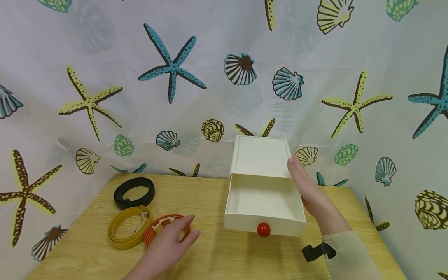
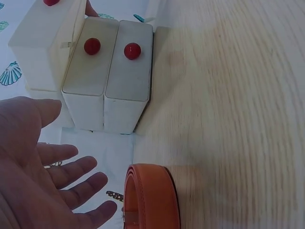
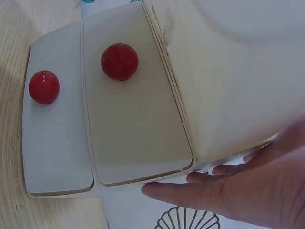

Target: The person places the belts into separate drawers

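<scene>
A small white drawer unit (image 1: 260, 155) stands on the table, its top drawer (image 1: 245, 222) pulled out with nothing in it. My right hand (image 1: 311, 194) rests against the unit's right side, fingers extended along it; the right wrist view shows the fingertips along the side wall. Over the coiled orange belt (image 1: 148, 233) hovers my left hand (image 1: 168, 245), fingers spread and holding nothing. In the left wrist view the orange belt (image 2: 155, 195) is beside the fingers. Two closed drawers (image 3: 138, 133) with red knobs (image 3: 119, 61) sit below the pulled-out one.
A coiled yellow belt (image 1: 113, 235) lies left of the orange one, and a coiled black belt (image 1: 148, 190) is behind them. The wooden table (image 1: 206, 210) meets a curtain (image 1: 210, 105) printed with starfish and shells at the back and sides.
</scene>
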